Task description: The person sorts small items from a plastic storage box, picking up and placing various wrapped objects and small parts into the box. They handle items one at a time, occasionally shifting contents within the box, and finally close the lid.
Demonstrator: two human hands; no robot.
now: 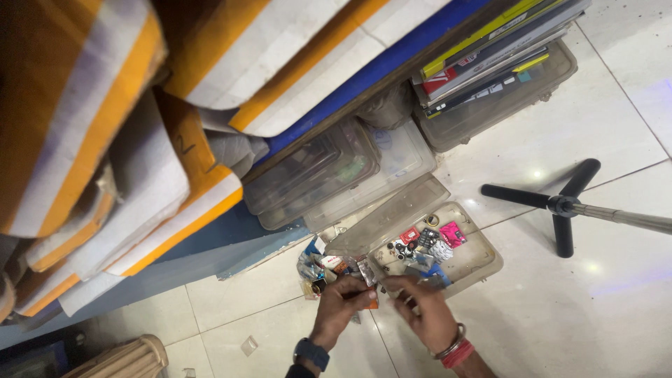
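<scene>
The fingers of the left hand (338, 302) are curling in and pinching a small flat packet (369, 298) with an orange edge, holding it just above the floor tiles. The right hand (424, 308) is meeting it from the other side, its fingertips drawn together around something small near the same packet (too blurred to tell whether they are gripping it or only touching it). A dark watch (311, 352) is sitting on the left wrist, and red and metal bangles (455, 348) are circling the right one.

Just beyond both hands, an open clear plastic box (480, 260) is lying on the floor, with its lid (387, 215) tilting back to the left. Small parts are filling it: black rings, a pink packet (452, 234), a red packet (409, 234) and silvery foil pieces. A loose heap of small packets (322, 267) is spilling on the tiles just beside the box, near the left hand.

Farther out, more clear plastic containers (329, 171) are stacking under a blue-edged shelf (381, 70). Another container loaded with books (490, 49) is sitting to the upper right. A black tripod base (560, 204) is standing on the white tiled floor (616, 308), well apart from the hands. Orange and white cartons (105, 140) are filling the left side.
</scene>
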